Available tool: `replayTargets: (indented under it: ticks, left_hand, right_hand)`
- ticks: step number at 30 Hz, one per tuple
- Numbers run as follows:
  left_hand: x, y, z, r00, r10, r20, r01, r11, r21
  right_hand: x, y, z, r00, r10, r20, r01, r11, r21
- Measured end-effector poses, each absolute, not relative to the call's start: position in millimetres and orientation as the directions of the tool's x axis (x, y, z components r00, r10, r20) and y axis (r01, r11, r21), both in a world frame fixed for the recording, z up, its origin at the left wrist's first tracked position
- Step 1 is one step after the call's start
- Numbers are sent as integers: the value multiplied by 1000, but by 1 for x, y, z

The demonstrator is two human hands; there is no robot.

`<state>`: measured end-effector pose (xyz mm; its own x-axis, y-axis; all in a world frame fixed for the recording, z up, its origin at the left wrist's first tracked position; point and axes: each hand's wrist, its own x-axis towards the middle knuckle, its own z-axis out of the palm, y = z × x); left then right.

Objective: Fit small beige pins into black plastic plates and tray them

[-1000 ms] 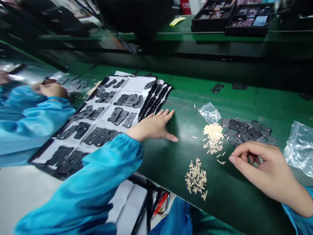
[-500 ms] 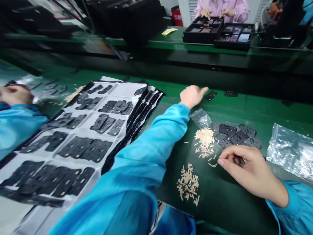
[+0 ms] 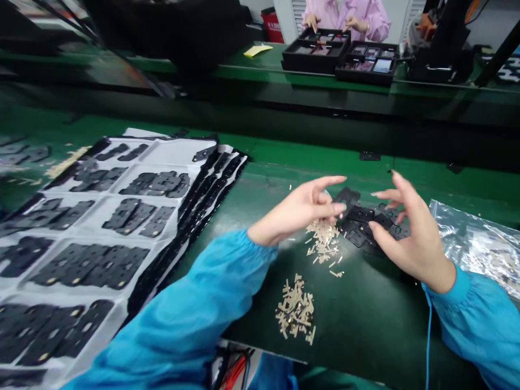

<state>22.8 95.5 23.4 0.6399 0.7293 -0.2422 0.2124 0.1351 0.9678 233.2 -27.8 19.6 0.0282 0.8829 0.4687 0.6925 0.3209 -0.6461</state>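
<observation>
The left hand (image 3: 296, 210), half curled, and the right hand (image 3: 410, 234), fingers spread and empty, hover above black plates (image 3: 359, 230) and beige strips (image 3: 323, 241), heaped between them within easy reach; whether the left pinches a strip cannot be told

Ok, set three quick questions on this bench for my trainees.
1. True or false: the right hand reaches over the black plates.
2. Which lies to the right of the plates? A a clear plastic bag; B the white sheet of black parts; C a red bin.
3. Which hand is nearer the lower heap of tan strips?

Key: 1. True. 2. A. 3. The left hand.
</observation>
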Motion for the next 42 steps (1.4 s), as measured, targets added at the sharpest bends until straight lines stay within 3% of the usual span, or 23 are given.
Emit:
replayTargets:
  ticks: [2,5,8,10,13,19,24,33,39,42]
  left_hand:
    - [14,63,26,692,662,-287,86,319,944]
    - [10,31,22,698,668,-258,-33,390,920]
    - [15,14,11,535,835,-127,-52,182,982]
    - [17,9,3,403,915,-11,9,8,1000]
    - [18,6,-6,312,949,34,73,-60,996]
    - [14,14,-18,324,909,-263,-36,290,956]
    - [19,12,-17,359,883,-303,-74,351,933]
    - [24,-5,-10,351,919,-181,-67,217,974]
    - [24,-11,-13,330,942,-57,63,38,997]
    - [24,-13,-13,320,947,36,144,-86,986]
  right_hand:
    - [232,-28,16,-117,869,481,721,408,-560]
    - [221,-33,11,-60,918,391,614,343,-711]
    - [208,-39,7,131,985,109,308,64,-949]
    - [202,-41,6,127,989,-78,110,-92,-990]
    - [201,-40,8,128,979,-160,18,-164,-986]
    - [212,-29,11,279,958,-70,87,-98,-991]
    - [210,-29,13,326,934,-148,120,-196,-973]
    - [200,-38,12,295,940,-172,257,-252,-933]
    - [199,-45,7,258,949,183,588,-3,-809]
    - [199,-46,6,200,937,287,672,82,-736]
